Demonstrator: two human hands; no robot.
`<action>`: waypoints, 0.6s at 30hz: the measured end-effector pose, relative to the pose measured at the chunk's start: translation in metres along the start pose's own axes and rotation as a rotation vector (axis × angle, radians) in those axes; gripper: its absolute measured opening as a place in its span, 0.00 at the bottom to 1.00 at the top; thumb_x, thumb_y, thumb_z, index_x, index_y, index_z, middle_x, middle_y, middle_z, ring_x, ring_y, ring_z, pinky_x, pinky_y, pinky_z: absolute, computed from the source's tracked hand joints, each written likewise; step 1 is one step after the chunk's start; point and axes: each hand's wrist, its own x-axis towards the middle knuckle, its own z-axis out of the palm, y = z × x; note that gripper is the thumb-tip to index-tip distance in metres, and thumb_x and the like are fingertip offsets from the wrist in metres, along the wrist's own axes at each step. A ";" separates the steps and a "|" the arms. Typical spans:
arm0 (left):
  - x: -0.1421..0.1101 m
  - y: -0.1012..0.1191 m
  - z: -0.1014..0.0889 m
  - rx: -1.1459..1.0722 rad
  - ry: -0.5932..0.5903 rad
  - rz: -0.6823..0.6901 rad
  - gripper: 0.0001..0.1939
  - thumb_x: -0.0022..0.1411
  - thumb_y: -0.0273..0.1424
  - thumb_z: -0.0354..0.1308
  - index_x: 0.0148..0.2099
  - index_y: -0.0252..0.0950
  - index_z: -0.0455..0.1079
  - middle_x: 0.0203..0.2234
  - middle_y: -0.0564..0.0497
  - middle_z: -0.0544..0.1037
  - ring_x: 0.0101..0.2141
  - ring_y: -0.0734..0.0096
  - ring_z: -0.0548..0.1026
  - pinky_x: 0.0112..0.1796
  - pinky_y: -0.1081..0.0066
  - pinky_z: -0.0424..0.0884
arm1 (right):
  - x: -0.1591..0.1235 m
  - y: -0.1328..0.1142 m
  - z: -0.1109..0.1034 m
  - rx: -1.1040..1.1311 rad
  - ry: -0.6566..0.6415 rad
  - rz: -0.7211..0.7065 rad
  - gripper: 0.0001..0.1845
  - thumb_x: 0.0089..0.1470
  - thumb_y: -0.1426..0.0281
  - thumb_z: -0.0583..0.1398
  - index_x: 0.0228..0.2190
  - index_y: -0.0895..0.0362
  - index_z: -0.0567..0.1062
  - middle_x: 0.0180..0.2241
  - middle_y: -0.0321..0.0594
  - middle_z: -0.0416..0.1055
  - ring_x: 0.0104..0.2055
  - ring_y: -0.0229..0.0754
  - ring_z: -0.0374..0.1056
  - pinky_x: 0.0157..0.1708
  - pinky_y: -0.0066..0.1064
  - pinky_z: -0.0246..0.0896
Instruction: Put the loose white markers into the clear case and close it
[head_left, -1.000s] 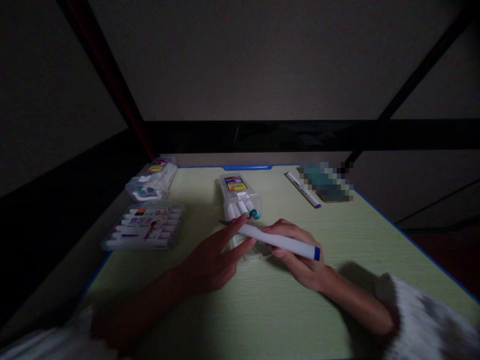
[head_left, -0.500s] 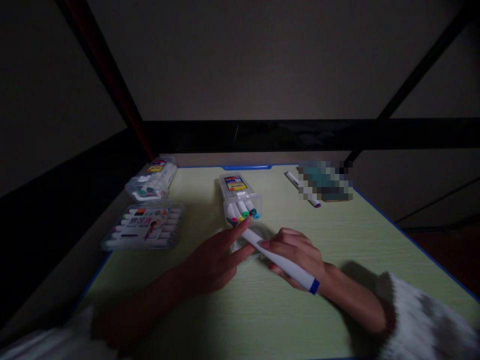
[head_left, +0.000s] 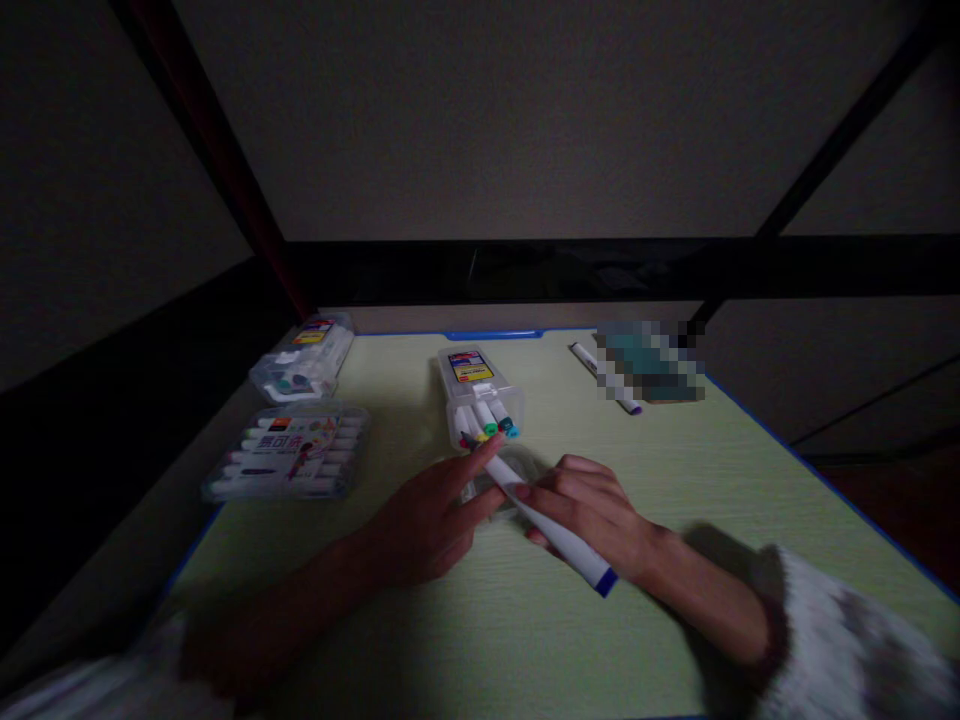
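Observation:
My right hand [head_left: 596,515] grips a white marker [head_left: 551,530] with a blue end cap; the blue end points toward me and its far tip sits at the mouth of an open clear marker case [head_left: 480,395]. That case lies in the middle of the green table [head_left: 720,470] and holds several markers with coloured caps. My left hand [head_left: 431,520] rests beside the case mouth, its fingers stretched out and touching the marker's far end. The clear lid [head_left: 525,468] of the case lies under the two hands, mostly hidden.
Two more clear marker cases lie at the left: a flat one [head_left: 289,452] near the edge and a smaller one [head_left: 304,360] behind it. A single white marker [head_left: 604,378] and a blurred object [head_left: 651,360] lie at the back right. Dark bars cross behind the table.
My right hand has swung the marker from lying crosswise to pointing into the case mouth, and its blue end has dropped toward me. My left hand has barely shifted.

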 end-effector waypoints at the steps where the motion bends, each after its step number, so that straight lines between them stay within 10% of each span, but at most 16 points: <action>1: 0.000 0.000 0.000 0.010 -0.004 -0.008 0.19 0.53 0.17 0.44 0.48 0.29 0.59 0.61 0.36 0.41 0.54 0.53 0.61 0.47 0.62 0.68 | 0.001 0.000 0.000 -0.007 0.002 0.001 0.13 0.58 0.68 0.51 0.43 0.62 0.64 0.19 0.34 0.64 0.20 0.35 0.57 0.20 0.28 0.51; 18: 0.001 0.002 -0.003 0.024 -0.066 -0.043 0.13 0.60 0.22 0.43 0.47 0.27 0.60 0.60 0.34 0.44 0.55 0.55 0.59 0.49 0.61 0.66 | 0.002 -0.002 -0.001 0.003 0.053 -0.070 0.09 0.53 0.74 0.56 0.38 0.63 0.67 0.18 0.34 0.66 0.20 0.32 0.59 0.20 0.26 0.50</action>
